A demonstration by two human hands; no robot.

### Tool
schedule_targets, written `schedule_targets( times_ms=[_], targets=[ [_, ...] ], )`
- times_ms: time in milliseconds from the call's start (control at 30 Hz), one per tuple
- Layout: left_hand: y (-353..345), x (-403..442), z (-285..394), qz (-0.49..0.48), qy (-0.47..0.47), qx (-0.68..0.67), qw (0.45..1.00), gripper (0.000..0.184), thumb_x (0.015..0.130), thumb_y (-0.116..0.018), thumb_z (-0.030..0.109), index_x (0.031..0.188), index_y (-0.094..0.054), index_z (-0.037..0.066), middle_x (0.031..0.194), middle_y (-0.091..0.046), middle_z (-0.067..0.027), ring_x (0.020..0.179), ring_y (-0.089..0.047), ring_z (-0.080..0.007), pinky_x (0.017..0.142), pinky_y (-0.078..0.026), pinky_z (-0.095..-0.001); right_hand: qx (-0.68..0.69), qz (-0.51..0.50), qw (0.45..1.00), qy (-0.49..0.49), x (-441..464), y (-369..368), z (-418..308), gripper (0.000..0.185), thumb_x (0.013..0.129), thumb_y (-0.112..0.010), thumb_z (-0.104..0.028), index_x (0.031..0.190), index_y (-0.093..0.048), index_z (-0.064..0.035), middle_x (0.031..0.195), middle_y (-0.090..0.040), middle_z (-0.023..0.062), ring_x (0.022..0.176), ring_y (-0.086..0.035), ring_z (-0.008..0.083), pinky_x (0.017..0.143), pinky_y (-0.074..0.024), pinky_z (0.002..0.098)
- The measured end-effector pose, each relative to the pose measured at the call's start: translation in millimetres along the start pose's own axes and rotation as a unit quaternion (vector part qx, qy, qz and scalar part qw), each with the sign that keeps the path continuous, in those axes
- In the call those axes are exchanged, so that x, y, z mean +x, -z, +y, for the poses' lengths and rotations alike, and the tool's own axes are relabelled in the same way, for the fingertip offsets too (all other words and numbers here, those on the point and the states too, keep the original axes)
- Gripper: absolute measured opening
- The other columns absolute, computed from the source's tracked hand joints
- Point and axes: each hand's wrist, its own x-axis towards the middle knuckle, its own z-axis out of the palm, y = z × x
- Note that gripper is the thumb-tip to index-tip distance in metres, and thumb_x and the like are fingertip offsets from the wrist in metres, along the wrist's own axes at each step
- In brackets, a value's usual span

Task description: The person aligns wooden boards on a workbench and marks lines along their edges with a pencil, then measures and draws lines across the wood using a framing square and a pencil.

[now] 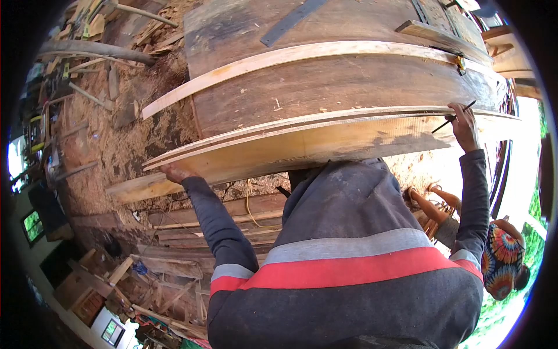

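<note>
Two narrow pale wooden strips (pixel 256 135) lie side by side along the near edge of the workbench, above a wide yellowish board (pixel 279 148). My left hand (pixel 179 173) grips the strips near their left end, its fingers partly hidden by the wood. At the strips' right part, my right hand (pixel 463 127) is closed on a thin dark pencil-like stick (pixel 443 125), with its fingertips against the wood. Farther up the bench lies a separate long, pale, slightly curved strip (pixel 279 60).
On the workbench (pixel 250 96) are a metal ruler (pixel 293 22), a dark plank (pixel 444 41) and a small yellow-black tool (pixel 461 64). Shavings (pixel 131 157) and wood scraps cover the ground at left. A person in a colourful tie-dye top (pixel 501 256) is at lower right.
</note>
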Motion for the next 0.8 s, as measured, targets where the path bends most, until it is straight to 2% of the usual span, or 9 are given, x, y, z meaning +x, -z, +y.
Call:
schedule_targets(
  times_ms=[67,167,233,333,433,600,633,667,800],
  targets=[
    [14,16,-14,-0.048,-0.055,-0.037,0.997,0.051,0.098,-0.046,0.044,0.13,-0.054,0.005,0.123,-0.058,-0.0117,0.112,-0.058,-0.0274,0.1,-0.046,-0.0421,-0.003,-0.002,1.0,-0.001,2,-1,0,0.039,0.079,-0.065,0.007,0.116,-0.061,-0.0057,0.11,-0.068,0.0176,0.106,-0.062,0.0394,0.09,-0.0488,0.0459],
    [-9,-6,7,0.096,-0.024,0.051,0.994,0.056,0.098,-0.048,0.045,0.136,-0.051,0.004,0.128,-0.056,-0.0117,0.115,-0.057,-0.0283,0.101,-0.046,-0.0417,-0.003,-0.011,1.0,-0.008,2,-2,1,0.041,0.078,-0.069,0.006,0.116,-0.06,-0.0062,0.112,-0.068,0.0174,0.107,-0.062,0.0391,0.091,-0.0488,0.0456],
    [-1,1,4,0.085,-0.003,0.052,0.995,0.057,0.099,-0.047,0.047,0.137,-0.05,0.004,0.13,-0.056,-0.011,0.118,-0.056,-0.0277,0.101,-0.046,-0.0409,-0.004,-0.016,1.0,-0.01,2,-1,2,0.039,0.079,-0.071,0.003,0.116,-0.06,-0.0061,0.111,-0.068,0.017,0.106,-0.062,0.0394,0.091,-0.0487,0.0453],
    [10,12,-10,-0.015,-0.037,-0.024,0.999,0.054,0.102,-0.043,0.047,0.135,-0.053,0.005,0.133,-0.056,-0.0112,0.12,-0.055,-0.0263,0.102,-0.046,-0.04,0.006,-0.035,0.999,-0.031,0,-1,4,0.039,0.081,-0.073,-0.003,0.118,-0.06,-0.0063,0.115,-0.067,0.017,0.109,-0.06,0.0397,0.093,-0.0481,0.0453],
    [30,20,-21,-0.05,-0.045,-0.023,0.997,0.05,0.102,-0.043,0.043,0.132,-0.055,0.005,0.129,-0.058,-0.0111,0.117,-0.056,-0.026,0.1,-0.046,-0.0404,0.023,-0.027,0.998,-0.043,-2,3,1,0.04,0.083,-0.074,-0.01,0.12,-0.061,-0.0067,0.119,-0.065,0.0172,0.113,-0.058,0.0395,0.095,-0.0474,0.0455],
    [48,36,-43,-0.111,-0.095,0.112,0.983,0.043,0.103,-0.044,0.036,0.128,-0.058,0.004,0.123,-0.06,-0.011,0.112,-0.057,-0.0256,0.097,-0.047,-0.0411,0.003,0.055,0.997,-0.059,-27,28,-10,0.047,0.083,-0.078,-0.027,0.123,-0.062,-0.0077,0.122,-0.065,0.0152,0.118,-0.058,0.0356,0.099,-0.0482,0.0445],
    [46,49,-42,-0.085,-0.229,0.46,0.854,0.041,0.103,-0.045,0.035,0.127,-0.059,0.004,0.121,-0.06,-0.011,0.111,-0.057,-0.0255,0.096,-0.047,-0.0413,0.001,0.067,0.996,-0.067,-34,33,-12,0.047,0.084,-0.078,-0.03,0.122,-0.063,-0.0081,0.122,-0.066,0.0142,0.118,-0.059,0.0345,0.099,-0.0488,0.0441],
    [49,51,-36,0.042,-0.315,0.789,0.526,0.04,0.104,-0.045,0.033,0.127,-0.06,0.004,0.12,-0.061,-0.011,0.11,-0.057,-0.0254,0.095,-0.047,-0.0414,-0.004,0.09,0.994,-0.067,-44,35,-8,0.046,0.084,-0.078,-0.032,0.12,-0.063,-0.0084,0.12,-0.066,0.0134,0.115,-0.061,0.0335,0.097,-0.0504,0.0435],
    [47,66,-15,0.084,-0.352,0.884,0.296,0.035,0.104,-0.046,0.028,0.123,-0.062,0.004,0.115,-0.063,-0.0109,0.106,-0.058,-0.025,0.093,-0.047,-0.042,0.004,0.151,0.984,-0.096,-90,25,5,0.039,0.085,-0.078,-0.032,0.112,-0.064,-0.0066,0.109,-0.07,0.0128,0.102,-0.068,0.0313,0.087,-0.0558,0.0411]
  ],
)
